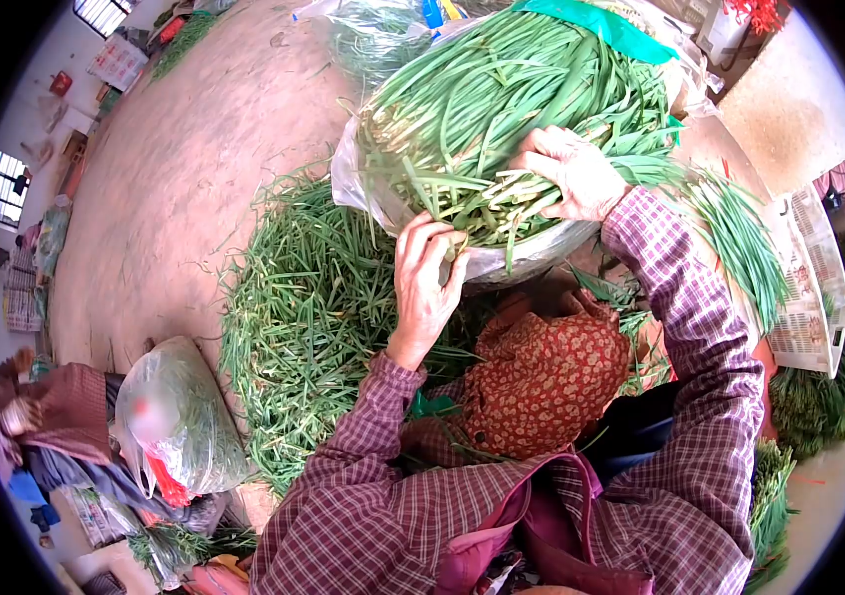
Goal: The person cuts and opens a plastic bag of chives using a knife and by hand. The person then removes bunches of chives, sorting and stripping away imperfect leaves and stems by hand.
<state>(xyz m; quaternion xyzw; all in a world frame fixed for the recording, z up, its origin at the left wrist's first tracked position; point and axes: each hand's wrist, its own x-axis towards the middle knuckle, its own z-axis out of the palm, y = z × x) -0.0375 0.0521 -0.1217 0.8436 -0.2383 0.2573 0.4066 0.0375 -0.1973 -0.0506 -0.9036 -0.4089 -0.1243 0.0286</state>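
Note:
A big bundle of long green leafy stalks (532,89) lies in a clear plastic bag, with a green band across its far end. At the bundle's near right side, my right hand (571,174) is closed around some of the stalks. My left hand (427,283) is at the bag's near left edge, its fingers bent and pressed together by the stalk ends; what they pinch is too small to make out. A loose heap of green leaves (308,317) spreads on the floor below and left of the bag.
More stalks (740,243) lie at the right beside a white plastic crate (811,288). A filled clear bag (180,416) stands at the lower left, near another person (56,412). A red flowered cloth (551,382) covers my lap.

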